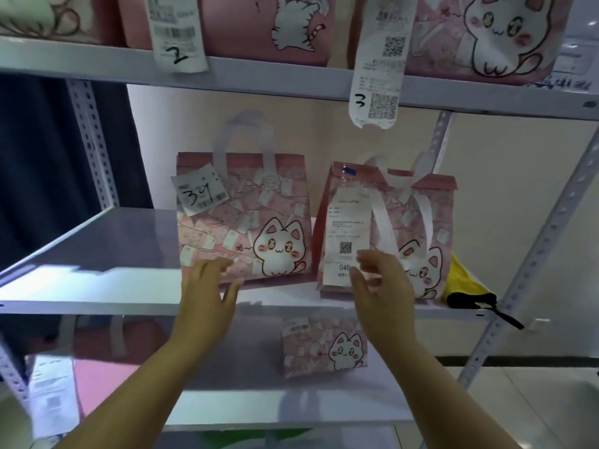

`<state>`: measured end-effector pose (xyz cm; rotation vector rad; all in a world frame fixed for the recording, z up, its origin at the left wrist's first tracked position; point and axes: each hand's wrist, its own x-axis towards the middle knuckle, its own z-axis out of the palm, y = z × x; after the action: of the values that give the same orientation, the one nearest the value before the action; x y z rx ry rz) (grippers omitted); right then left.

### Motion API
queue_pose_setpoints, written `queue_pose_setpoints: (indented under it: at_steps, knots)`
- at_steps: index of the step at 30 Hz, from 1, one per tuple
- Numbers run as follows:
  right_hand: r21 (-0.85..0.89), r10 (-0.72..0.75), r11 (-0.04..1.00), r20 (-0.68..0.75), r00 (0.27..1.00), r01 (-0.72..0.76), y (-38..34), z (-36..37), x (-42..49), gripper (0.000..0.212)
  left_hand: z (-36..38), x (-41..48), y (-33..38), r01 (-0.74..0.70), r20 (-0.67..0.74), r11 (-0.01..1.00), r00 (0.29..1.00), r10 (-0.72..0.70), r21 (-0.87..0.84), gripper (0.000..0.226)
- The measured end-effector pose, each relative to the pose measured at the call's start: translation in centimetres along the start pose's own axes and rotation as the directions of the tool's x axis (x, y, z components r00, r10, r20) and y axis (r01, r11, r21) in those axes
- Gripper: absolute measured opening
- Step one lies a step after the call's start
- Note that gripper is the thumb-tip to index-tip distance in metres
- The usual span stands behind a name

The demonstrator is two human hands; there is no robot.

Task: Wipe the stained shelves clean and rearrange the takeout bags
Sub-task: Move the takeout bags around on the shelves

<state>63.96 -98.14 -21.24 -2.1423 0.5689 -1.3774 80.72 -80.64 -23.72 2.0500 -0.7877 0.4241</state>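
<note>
Two pink cat-print takeout bags stand on the middle white shelf (81, 280). The left bag (243, 218) carries a receipt marked 324. The right bag (411, 228) is turned at an angle and has a long receipt hanging on its side. My left hand (210, 293) reaches toward the left bag's lower left corner with fingers spread and holds nothing. My right hand (382, 286) hovers in front of the right bag's receipt, fingers loosely curved and empty. Whether either hand touches a bag is unclear.
A yellow cloth (463, 280) and a black strap (479, 303) lie at the shelf's right end. More cat bags sit on the top shelf (291, 82), with receipts marked 2 and 3 hanging over its edge. A small cat bag (324, 348) stands on the lower shelf.
</note>
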Motion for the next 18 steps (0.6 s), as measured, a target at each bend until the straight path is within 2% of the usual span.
queue_pose_setpoints:
  at_steps: [4, 8, 10, 13, 18]
  knots:
    - [-0.017, 0.013, 1.0, 0.159, 0.987, -0.01, -1.9, 3.8, -0.1, 0.03, -1.5, 2.0, -2.5, 0.162, -0.101, 0.987, 0.982, -0.163, -0.015, 0.05]
    - [-0.099, 0.109, 0.991, 0.285, 0.952, -0.084, -3.2, 7.6, 0.6, 0.048, -2.0, 3.9, -5.1, 0.233, -0.044, 0.971, 0.971, -0.235, -0.055, 0.063]
    - [-0.133, 0.154, 0.984, 0.305, 0.94, -0.118, -3.5, 8.9, 0.8, 0.052, -1.9, 4.8, -6.4, 0.25, -0.007, 0.965, 0.968, -0.251, -0.084, 0.054]
    - [-0.195, 0.207, 0.968, 0.276, 0.939, -0.156, -3.6, 10.2, 0.9, 0.06, -1.8, 5.8, -7.8, 0.194, 0.053, 0.974, 0.981, -0.188, -0.121, 0.027]
    - [-0.294, 0.29, 0.931, 0.242, 0.926, -0.215, -3.6, 11.5, 0.9, 0.08, -2.4, 6.7, -9.6, 0.165, 0.084, 0.969, 0.985, -0.152, -0.183, 0.009]
